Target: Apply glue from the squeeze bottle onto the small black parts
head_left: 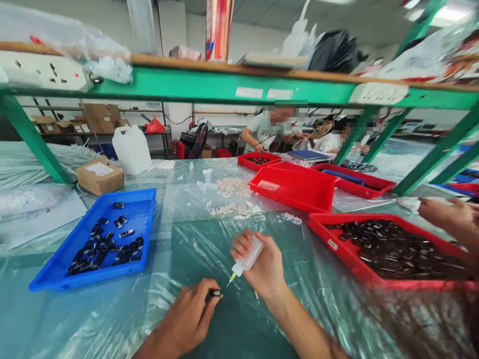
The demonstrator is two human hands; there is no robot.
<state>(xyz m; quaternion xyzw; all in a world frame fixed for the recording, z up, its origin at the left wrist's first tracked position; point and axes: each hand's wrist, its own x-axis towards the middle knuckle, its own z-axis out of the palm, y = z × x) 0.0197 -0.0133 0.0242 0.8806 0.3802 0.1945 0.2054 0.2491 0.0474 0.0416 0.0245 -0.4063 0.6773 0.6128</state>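
My left hand (190, 314) pinches a small black oval piece (214, 293) between thumb and forefinger, low in the middle of the view. Just above and to its right, my right hand (262, 259) is wrapped round a translucent squeeze bottle (250, 254). The bottle tilts down to the left, and its thin yellow-green needle tip (232, 277) points toward the black piece without touching it. Similar black pieces lie in the blue tray (127, 212) on the left and in the red tray (318, 224) on the right.
Small pale parts (234, 187) are scattered behind my hands. An empty red tray (295, 187), a cardboard box (100, 176) and a white jug (131, 149) stand farther back. A green shelf beam (187, 85) crosses above. Another person's hand (445, 217) is at the right; people sit beyond.
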